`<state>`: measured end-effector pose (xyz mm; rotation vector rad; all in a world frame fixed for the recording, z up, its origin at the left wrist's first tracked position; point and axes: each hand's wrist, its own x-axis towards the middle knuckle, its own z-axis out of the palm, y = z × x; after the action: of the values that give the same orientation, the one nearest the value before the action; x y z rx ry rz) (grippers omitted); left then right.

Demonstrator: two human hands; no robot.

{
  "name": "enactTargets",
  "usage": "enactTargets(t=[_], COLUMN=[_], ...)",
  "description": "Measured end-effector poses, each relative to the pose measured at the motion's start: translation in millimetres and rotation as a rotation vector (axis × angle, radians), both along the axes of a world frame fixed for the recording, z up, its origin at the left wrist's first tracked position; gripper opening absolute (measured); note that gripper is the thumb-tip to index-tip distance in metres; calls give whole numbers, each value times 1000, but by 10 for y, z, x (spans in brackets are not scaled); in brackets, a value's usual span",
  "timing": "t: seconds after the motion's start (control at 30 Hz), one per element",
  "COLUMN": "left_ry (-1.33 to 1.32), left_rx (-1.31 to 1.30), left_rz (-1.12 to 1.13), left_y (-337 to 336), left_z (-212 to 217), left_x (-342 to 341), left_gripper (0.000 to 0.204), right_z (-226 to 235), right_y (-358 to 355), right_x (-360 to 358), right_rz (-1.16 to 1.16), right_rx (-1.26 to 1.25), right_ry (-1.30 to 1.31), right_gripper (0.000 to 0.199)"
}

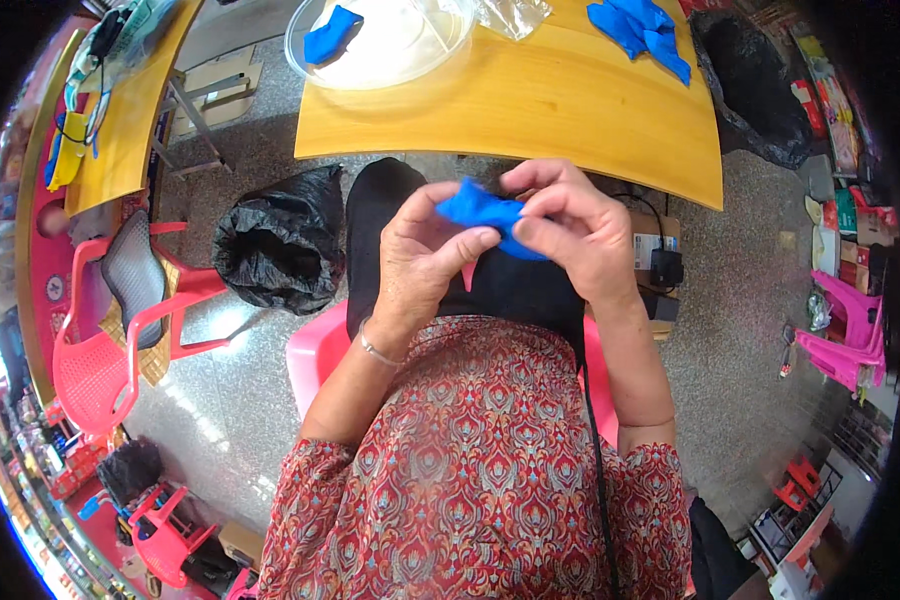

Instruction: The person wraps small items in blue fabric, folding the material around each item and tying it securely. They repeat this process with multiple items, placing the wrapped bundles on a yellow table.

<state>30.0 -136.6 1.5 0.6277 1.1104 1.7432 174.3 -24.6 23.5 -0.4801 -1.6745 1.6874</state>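
Note:
My left hand [422,258] and my right hand [576,232] both pinch a small bright blue piece of cloth [487,213] above my lap, just in front of the wooden table [530,105]. The fingers of both hands close on the cloth, the left from below, the right from the side. A clear plastic bowl [382,45] on the table holds another blue piece [330,33]. More blue pieces [642,28] lie in a heap at the table's far right.
A black bin bag [282,250] stands open on the floor to my left. A red plastic chair [120,330] is further left, pink chairs [850,335] to the right. Another black bag [755,85] sits right of the table. A second table [120,110] holds clutter.

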Motion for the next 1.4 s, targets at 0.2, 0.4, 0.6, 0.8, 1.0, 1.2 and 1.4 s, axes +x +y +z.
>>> enactTargets(t=[0.2,0.4,0.6,0.8,1.0,1.2,1.4], left_ry=[-250,-388,-335,-131,-191,-176,-285], left_rx=[20,4,14,-105,-88,-196,-222], left_rz=[-39,-19,35,29,178,94,92], left_y=[27,48,57,93,151,81,28], left_z=[-3,-48,-81,6,-72,-142,-318], left_x=[-8,15,2,-5,-90,-152,-98], left_gripper=[28,23,19,14,19,21,15], right_z=[-46,-84,-82,-111,-45,-88,-238], right_y=[11,-51,-20,-68,18,675,1073], right_x=[24,-29,156,174,137,317,513], right_rz=[-53,-160,-10,-65,-140,-377,-416], right_rx=[147,-180,-355,-131,-169,162,-331], right_ry=[-106,-57,-338,-236,-287,-397,-326], right_gripper=[9,20,26,25,20,20,21])
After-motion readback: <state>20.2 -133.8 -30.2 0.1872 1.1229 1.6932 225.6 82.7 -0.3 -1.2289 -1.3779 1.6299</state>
